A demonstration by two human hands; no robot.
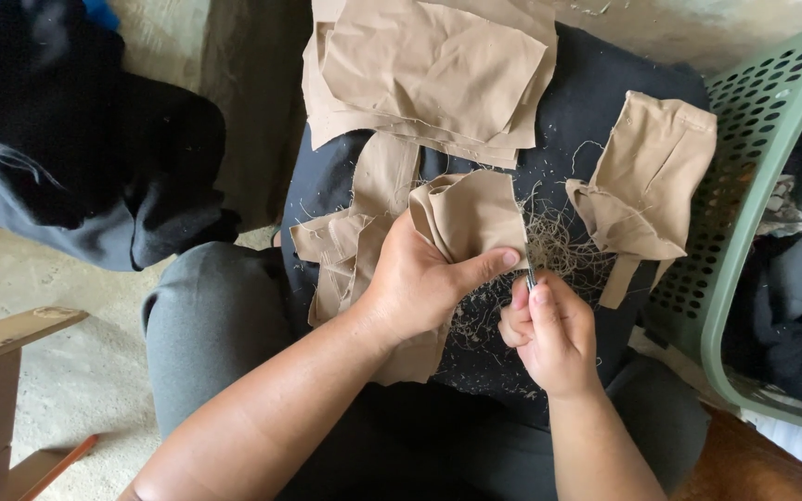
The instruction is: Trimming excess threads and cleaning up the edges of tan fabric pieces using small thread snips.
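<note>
cloth piece (472, 215) in left hand (417, 283) fingers, beside right hand (549, 336)

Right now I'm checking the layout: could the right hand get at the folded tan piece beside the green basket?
Probably yes: the right hand is near the folded tan piece, nothing between but loose threads, though it holds a small tool.

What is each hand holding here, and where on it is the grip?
Left hand grips a folded tan fabric piece at its lower edge, thumb on top. Right hand pinches a small dark tool near its tip.

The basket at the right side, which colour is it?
Pale green basket, seen best in the head view.
</note>
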